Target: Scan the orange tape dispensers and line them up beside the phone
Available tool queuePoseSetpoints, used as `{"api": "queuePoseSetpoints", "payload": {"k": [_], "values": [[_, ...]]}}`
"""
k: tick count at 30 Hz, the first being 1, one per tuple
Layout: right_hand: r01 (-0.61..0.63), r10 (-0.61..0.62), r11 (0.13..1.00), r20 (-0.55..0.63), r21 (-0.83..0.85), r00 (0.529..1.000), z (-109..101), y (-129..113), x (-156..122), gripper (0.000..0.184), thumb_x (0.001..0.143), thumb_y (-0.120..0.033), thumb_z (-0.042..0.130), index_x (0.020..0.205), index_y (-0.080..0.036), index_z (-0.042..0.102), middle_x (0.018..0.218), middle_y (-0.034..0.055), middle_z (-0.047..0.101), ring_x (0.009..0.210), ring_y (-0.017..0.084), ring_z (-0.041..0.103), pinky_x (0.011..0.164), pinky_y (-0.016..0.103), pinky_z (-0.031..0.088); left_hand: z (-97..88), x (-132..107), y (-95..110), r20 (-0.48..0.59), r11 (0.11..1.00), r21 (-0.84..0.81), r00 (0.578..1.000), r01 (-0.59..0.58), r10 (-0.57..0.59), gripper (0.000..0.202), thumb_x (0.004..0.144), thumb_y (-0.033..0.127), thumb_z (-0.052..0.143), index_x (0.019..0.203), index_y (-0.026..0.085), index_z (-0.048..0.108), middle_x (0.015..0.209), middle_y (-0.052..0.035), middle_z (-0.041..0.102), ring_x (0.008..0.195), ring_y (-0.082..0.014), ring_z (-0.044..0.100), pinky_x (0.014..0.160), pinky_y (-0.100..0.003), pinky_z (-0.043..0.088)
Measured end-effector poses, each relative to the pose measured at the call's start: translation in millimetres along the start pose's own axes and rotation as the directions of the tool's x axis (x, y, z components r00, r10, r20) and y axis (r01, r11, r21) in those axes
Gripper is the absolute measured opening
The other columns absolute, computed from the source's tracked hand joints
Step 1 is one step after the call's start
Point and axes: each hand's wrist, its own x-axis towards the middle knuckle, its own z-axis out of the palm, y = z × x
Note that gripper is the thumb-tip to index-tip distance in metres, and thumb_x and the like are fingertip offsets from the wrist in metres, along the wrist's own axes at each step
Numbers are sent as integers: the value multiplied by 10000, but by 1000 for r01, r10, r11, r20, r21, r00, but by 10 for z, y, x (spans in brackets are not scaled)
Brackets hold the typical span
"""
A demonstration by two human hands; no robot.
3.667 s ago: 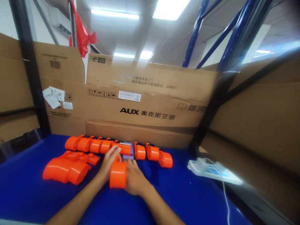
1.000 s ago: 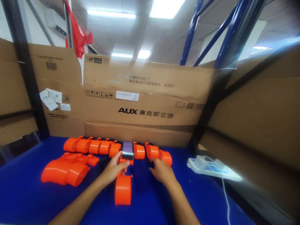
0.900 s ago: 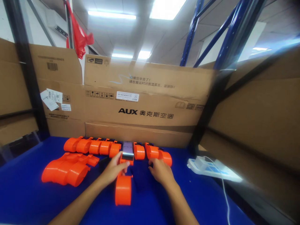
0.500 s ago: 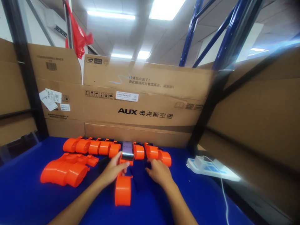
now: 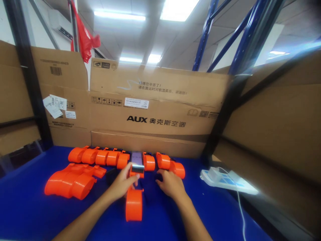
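Observation:
My left hand point(image 5: 125, 182) is closed around an orange plastic part with a shiny, mirror-like face point(image 5: 137, 168), its thumb on the lower edge. Just beyond it lies a flat screen-like device point(image 5: 136, 157), partly covered by the part. A rounded orange plastic piece point(image 5: 133, 206) stands on the blue table below this hand. My right hand point(image 5: 172, 183) rests to the right with curled fingers; whether they pinch anything is hidden. Dark material point(image 5: 148, 190), hard to tell from the table, lies between the hands.
Several orange pieces with dark ends point(image 5: 101, 156) line the back of the blue table point(image 5: 107, 221). More orange pieces point(image 5: 69, 182) are grouped at left. A white power strip point(image 5: 228, 180) with a cable lies at right. A cardboard wall point(image 5: 155, 110) stands behind.
The view has shifted slightly. My left hand and the shiny-faced orange part have moved a little to the right and tilted; the right hand has stayed nearly still.

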Motion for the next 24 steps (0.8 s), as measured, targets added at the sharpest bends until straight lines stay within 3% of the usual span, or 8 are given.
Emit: {"api": "queuePoseSetpoints", "payload": {"k": [8,15,20,24], "values": [[37,-37,999,-8,1,999,16,-84,-19,251,858,-341,642,1087,-245,675,1092,81,734,1052,271,672,801,327,439,-22,6,-18,-12,998,59,1000,4,-3,412,839,449,687,1149,211,557,676,34,613,526,-112,538,529,-214,428],[-25,33,998,-120,63,992,-81,-111,-25,174,931,-319,538,1029,-234,653,1052,83,736,1022,262,677,784,317,434,-35,10,-29,8,998,62,1000,6,-6,415,858,452,670,1166,205,544,693,29,618,545,-112,539,545,-216,418],[-36,37,999,-45,11,998,-42,-48,-45,307,856,-343,635,1134,-215,646,1193,119,694,1133,298,636,850,355,457,-58,22,-39,19,996,87,1000,4,-6,407,869,442,661,1170,200,537,695,25,625,557,-113,545,555,-218,416],[-56,56,998,-10,0,998,0,1,-61,361,813,-336,683,1148,-203,655,1168,138,707,1105,327,656,839,381,477,-68,23,-44,20,996,83,1000,16,-18,430,862,447,667,1190,207,529,694,29,628,554,-118,557,560,-222,426]]}}
